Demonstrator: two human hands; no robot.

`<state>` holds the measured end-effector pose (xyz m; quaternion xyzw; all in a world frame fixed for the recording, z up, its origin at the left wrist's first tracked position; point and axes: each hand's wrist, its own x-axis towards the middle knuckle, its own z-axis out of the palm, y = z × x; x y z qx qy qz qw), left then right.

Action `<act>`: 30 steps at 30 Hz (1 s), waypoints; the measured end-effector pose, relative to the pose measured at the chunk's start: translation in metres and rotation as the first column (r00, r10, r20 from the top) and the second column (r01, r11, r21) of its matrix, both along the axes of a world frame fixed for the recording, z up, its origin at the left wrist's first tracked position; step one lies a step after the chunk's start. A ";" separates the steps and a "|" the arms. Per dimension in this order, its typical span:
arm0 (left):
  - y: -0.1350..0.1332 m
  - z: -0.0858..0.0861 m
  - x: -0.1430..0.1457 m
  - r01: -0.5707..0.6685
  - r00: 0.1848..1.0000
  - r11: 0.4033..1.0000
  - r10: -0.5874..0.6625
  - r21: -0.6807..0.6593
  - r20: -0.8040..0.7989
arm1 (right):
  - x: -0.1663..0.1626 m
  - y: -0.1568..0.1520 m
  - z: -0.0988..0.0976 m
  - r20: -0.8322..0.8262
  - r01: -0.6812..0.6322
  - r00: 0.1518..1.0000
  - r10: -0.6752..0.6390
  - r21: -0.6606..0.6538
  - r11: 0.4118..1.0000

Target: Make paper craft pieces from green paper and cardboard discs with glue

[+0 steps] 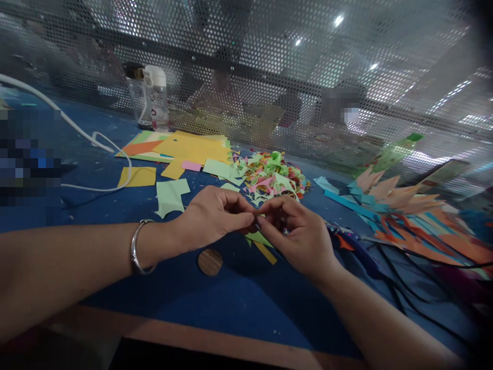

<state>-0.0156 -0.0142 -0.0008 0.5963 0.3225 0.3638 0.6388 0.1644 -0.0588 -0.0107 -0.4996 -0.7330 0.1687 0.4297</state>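
My left hand (215, 218), with a silver bangle (134, 246) at the wrist, meets my right hand (296, 231) fingertip to fingertip above the blue table. Both are closed in a pinch, thumb against forefinger. Whatever lies between the fingertips is too small and covered to make out. Below them on the table are green paper pieces (260, 238) and a narrow yellow paper strip (265, 253). A round wooden disc (210, 262) lies under my left hand, nearer the table's front edge. Just beyond the hands is a heap of curled paper scraps (273, 174).
Yellow sheets (196, 146) are stacked behind, before two bottles (157, 100) and a perforated metal screen (250, 61). A pale green cut sheet (171, 197) lies left. A white cable (73, 115) runs at left. Orange and blue paper cutouts (416, 210) and dark cables (400, 288) occupy the right.
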 end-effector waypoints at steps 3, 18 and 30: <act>0.000 0.000 0.000 -0.010 1.000 1.000 0.010 -0.027 0.001 | -0.001 0.000 0.000 0.023 0.011 1.000 -0.011 0.020 1.000; 0.003 -0.004 -0.002 0.153 0.987 0.986 -0.156 -0.061 -0.040 | -0.004 0.000 0.010 -0.044 -0.007 0.999 0.004 -0.065 0.998; 0.008 0.001 -0.009 0.301 0.948 0.951 -0.292 0.068 -0.124 | 0.004 0.001 0.008 -0.370 -0.216 0.927 0.070 -0.370 0.904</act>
